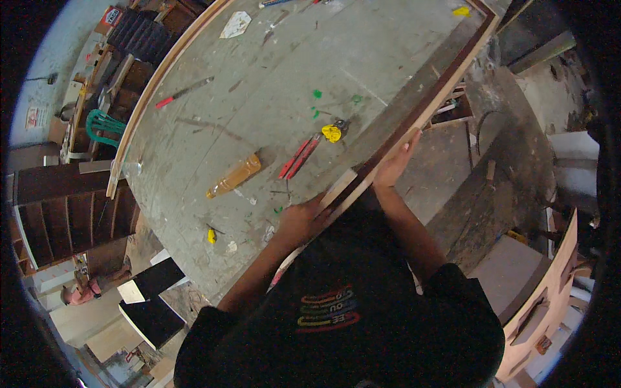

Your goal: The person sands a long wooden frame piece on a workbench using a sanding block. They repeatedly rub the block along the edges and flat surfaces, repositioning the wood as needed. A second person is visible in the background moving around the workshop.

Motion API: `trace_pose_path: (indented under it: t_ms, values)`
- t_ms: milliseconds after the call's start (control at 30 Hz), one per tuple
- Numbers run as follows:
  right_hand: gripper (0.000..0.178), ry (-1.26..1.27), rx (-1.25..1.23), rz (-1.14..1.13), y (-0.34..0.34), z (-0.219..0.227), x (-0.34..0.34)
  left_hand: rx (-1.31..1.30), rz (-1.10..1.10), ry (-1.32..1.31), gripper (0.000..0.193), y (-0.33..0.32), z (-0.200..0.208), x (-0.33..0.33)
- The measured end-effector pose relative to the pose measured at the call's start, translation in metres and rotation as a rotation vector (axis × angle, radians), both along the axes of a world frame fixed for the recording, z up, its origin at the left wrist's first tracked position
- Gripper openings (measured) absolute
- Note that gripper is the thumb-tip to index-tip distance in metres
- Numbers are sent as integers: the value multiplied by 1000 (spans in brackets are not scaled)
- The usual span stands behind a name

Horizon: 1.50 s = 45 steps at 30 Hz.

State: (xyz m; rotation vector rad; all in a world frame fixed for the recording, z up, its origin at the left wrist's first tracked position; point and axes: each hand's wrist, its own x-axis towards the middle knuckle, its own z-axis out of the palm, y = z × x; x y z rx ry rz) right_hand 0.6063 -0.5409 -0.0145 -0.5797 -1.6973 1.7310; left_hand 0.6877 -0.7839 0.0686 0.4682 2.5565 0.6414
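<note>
My left hand (303,223) is closed around the near end of a short pale wood strip (340,186). That strip lies against the dark inner side of a long wooden edge (424,107), which runs along the near right of a grey-green worktop (213,145). Some of the left fingers are hidden behind the wood. My right hand (393,165) rests on the outer side of the same edge, its fingers stretched out along it. Left of the strip, red-handled pliers (299,158) lie on the worktop, with a yellow lump (331,133) at their tip.
An amber-brown bottle-like object (234,176) and a red-handled knife-like tool (184,92) lie on the worktop. A green chair (105,126) stands beyond its left edge. Wooden panels (543,301) lean at the right. At lower left, another person (84,291) is in the background.
</note>
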Motion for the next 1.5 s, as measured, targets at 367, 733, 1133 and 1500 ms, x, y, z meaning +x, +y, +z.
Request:
trace_pose_path:
  t_ms: [367,733,1133,1500]
  values:
    - [68,-2,4,10,1,-8,0,41,-33,84,49,58,-5,-46]
    - [66,-92,46,-30,0,-4,1,45,-29,151,46,55,-12,-33]
    - [65,-10,172,-38,0,-9,-2,25,-65,118,45,34,1,-36]
    - [66,-30,52,-9,0,0,1,44,-101,204,31,87,-20,-71]
